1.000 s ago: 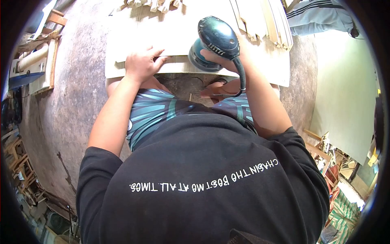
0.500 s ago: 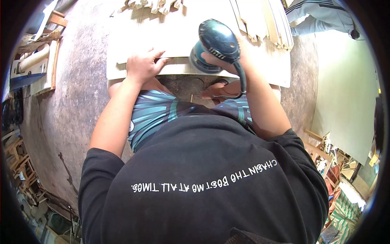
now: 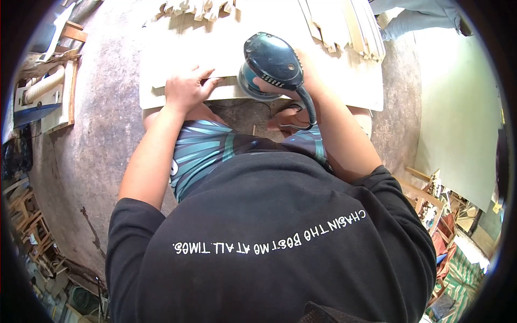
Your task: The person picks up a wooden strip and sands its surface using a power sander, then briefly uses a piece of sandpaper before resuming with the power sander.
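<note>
In the head view, my right hand (image 3: 307,67) grips a dark teal and black power sander (image 3: 271,59) with a round base and a cord at its rear. The sander is at the near edge of a pale work board (image 3: 194,43), close to my left hand. My left hand (image 3: 186,91) rests at that same edge, thumb and fingers around a thin wooden strip (image 3: 159,84). The strip runs sideways toward the sander. Whether the sander's pad touches it is hidden by the sander body.
Cut wooden pieces (image 3: 202,7) lie at the far left of the board, and long wooden strips (image 3: 355,27) at the far right. A person's light-coloured clothing (image 3: 414,19) shows at upper right. A large pale panel (image 3: 452,118) lies right; a ribbed hose (image 3: 44,86) is left.
The sander and my right hand have moved left, nearer my left hand. My left hand stays on the strip. The clothing at upper right has shifted.
</note>
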Available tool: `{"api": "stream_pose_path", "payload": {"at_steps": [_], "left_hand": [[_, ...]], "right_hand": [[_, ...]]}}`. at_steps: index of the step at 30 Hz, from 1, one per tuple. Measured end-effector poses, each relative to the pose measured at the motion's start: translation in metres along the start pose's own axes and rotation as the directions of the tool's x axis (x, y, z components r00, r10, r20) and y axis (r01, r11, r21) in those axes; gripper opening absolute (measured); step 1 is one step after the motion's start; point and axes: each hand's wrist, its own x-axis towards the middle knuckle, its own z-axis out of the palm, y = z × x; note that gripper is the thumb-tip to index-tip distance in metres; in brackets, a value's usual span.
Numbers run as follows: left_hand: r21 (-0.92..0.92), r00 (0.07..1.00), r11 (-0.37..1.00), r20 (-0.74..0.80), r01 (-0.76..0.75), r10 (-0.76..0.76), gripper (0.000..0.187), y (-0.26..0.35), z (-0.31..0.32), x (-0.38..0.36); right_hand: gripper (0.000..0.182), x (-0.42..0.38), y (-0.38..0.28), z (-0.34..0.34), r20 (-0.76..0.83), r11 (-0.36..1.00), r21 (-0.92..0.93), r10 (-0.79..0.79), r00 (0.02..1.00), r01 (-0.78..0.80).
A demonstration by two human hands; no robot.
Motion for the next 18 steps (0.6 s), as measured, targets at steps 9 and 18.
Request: {"api": "stream_pose_path", "payload": {"at_steps": [9, 18], "left_hand": [[0.031, 1.000, 0.999, -0.008, -0.012, 0.012, 0.032, 0.000, 0.007, 0.000], [0.029, 1.000, 0.999, -0.002, -0.018, 0.018, 0.033, -0.002, 0.001, 0.000]], "right_hand": [[0.077, -0.023, 0.027, -0.037, -0.159, 0.993, -0.109, 0.024, 0.987, -0.042], [0.082, -0.007, 0.001, -0.007, -0.044, 0.987, -0.160, 0.003, 0.999, -0.010]]}}
